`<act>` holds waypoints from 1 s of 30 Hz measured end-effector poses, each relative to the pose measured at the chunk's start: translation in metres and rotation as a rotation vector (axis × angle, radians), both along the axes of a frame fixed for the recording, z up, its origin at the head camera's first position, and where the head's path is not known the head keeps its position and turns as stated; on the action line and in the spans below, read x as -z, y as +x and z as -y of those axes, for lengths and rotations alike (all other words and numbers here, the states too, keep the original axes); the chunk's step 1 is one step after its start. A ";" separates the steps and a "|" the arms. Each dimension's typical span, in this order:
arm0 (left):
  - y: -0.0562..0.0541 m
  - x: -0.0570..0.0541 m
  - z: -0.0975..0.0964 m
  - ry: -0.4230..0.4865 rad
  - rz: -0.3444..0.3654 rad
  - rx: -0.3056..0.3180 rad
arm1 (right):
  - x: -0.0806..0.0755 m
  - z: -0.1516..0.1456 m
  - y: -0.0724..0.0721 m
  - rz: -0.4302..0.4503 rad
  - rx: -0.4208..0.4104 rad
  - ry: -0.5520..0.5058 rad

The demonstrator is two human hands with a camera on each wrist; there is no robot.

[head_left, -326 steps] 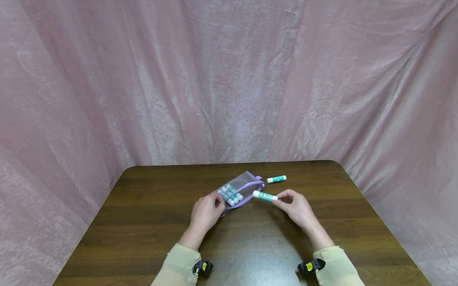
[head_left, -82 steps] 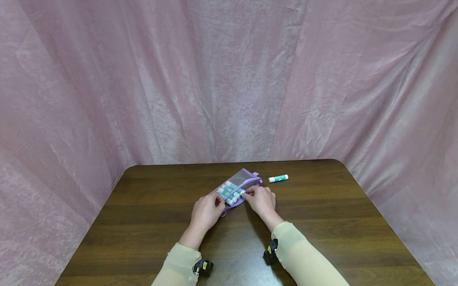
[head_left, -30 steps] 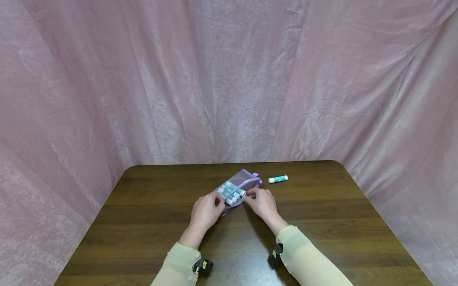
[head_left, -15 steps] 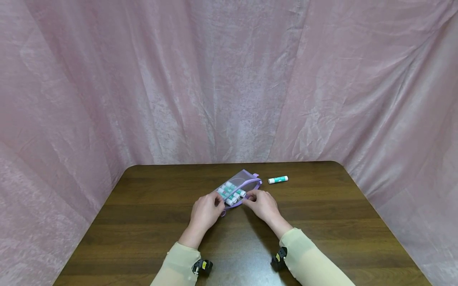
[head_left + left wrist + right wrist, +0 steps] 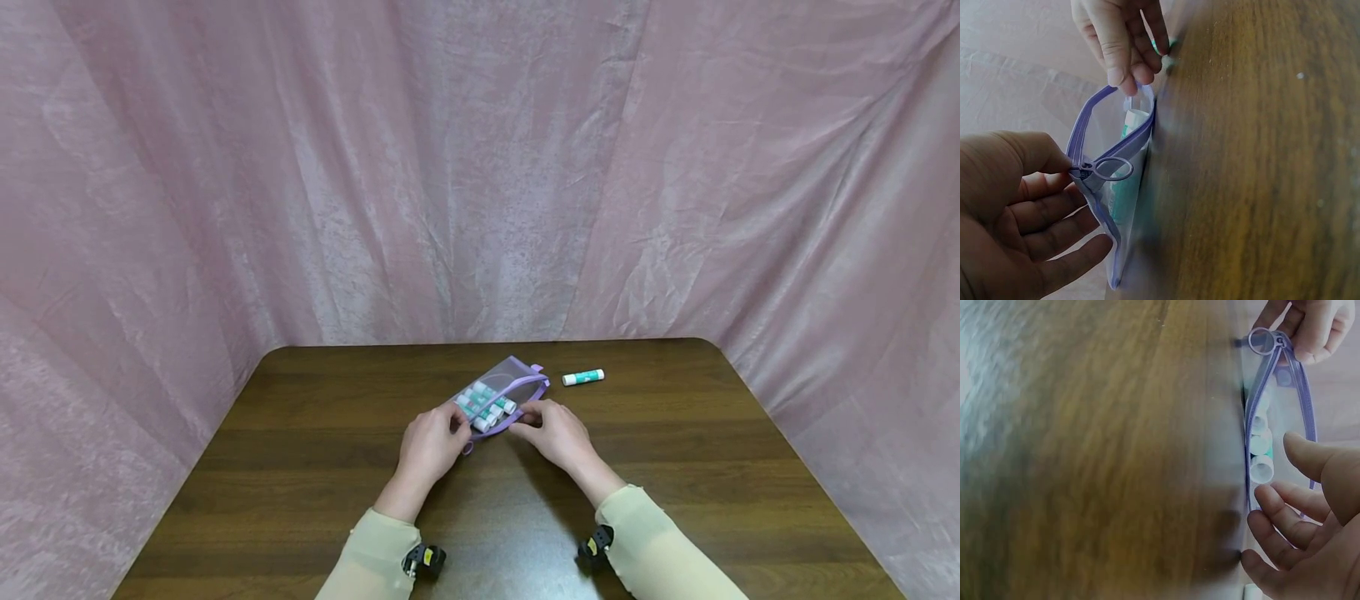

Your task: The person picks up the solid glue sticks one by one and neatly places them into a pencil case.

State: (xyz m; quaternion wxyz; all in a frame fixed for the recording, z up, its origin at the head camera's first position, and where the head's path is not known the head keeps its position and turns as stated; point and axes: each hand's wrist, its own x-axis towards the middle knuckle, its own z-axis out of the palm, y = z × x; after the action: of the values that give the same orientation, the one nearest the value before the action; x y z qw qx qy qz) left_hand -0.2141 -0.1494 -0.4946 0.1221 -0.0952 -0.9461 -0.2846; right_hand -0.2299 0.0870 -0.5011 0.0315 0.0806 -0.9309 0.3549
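Observation:
A lilac see-through zip pouch [image 5: 513,370] lies slanted on the table with its mouth apart. Inside sit several green-and-white glue sticks [image 5: 485,403], their round white ends [image 5: 1261,469] visible in the right wrist view. My left hand [image 5: 431,444] pinches the pouch's near corner beside the zip's ring pull [image 5: 1114,169]. At the mouth's right side is my right hand [image 5: 557,435], thumb and fingers spread apart with nothing held. Whether its fingertips touch the pouch edge, I cannot tell. Another glue stick [image 5: 582,377] lies on the table beyond the right hand.
The brown wooden table [image 5: 300,467] extends around the pouch, with rounded far corners. A pink curtain [image 5: 480,167] hangs behind it and along both sides. Each sleeve carries a small black wrist camera [image 5: 424,560].
Earlier the right hand held a glue stick; that stick now lies in the pouch. Over the last second the right hand has drawn back slightly toward me, while the left stays put.

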 end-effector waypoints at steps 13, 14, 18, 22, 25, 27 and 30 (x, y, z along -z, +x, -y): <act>-0.001 0.000 -0.001 -0.006 -0.027 0.006 | -0.003 -0.011 0.000 -0.006 -0.031 0.073; -0.001 0.000 -0.001 -0.008 -0.025 0.005 | -0.003 -0.013 0.000 -0.005 -0.033 0.077; -0.001 0.000 -0.001 -0.010 -0.020 0.007 | -0.004 -0.020 0.000 0.003 -0.031 0.088; -0.001 0.000 -0.001 -0.010 -0.017 0.009 | -0.007 -0.028 0.002 0.006 -0.027 0.090; -0.002 0.000 -0.001 -0.013 -0.019 0.009 | -0.010 -0.034 0.002 -0.004 -0.025 0.095; -0.002 0.000 -0.001 -0.013 -0.023 0.009 | -0.012 -0.038 0.003 -0.012 -0.025 0.096; -0.002 0.000 -0.001 -0.009 -0.027 0.009 | -0.014 -0.044 0.003 -0.023 -0.027 0.097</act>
State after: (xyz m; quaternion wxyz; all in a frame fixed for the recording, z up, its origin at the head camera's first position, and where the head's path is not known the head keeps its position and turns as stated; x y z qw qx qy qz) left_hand -0.2160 -0.1488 -0.4946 0.1331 -0.1039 -0.9452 -0.2795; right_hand -0.2265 0.1310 -0.4866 0.0334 0.0987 -0.9453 0.3090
